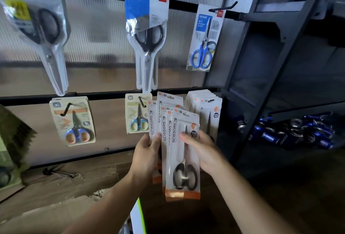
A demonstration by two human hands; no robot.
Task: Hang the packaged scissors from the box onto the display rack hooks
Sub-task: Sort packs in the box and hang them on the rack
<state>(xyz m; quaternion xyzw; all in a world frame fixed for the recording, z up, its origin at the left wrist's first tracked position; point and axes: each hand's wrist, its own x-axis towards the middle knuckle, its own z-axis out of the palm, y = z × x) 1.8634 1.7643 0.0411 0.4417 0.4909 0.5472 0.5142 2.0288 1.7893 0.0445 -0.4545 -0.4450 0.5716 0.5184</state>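
Several packaged scissors (183, 162) sit fanned between both hands, held upright in front of the lower rail (104, 95) of the display rack. My left grip (147, 151) clamps the fan's left edge, with the thumb laid across the fronts and the fingers out of my sight behind the cards. My right grip (201, 151) pinches the front pack from its right edge, thumb tip pressed on the clear blister near the blade, and its other fingers are hidden behind. Both forearms reach up from the bottom of my view, wrists angled inward toward each other. The tops of the held packs overlap the blue-handled pack (137, 118) on the middle hook. They lie just beside a hung stack (209, 110) of matching packs on the right-hand hook (211, 100). The front pack's black handles point down, its orange strip lowest.
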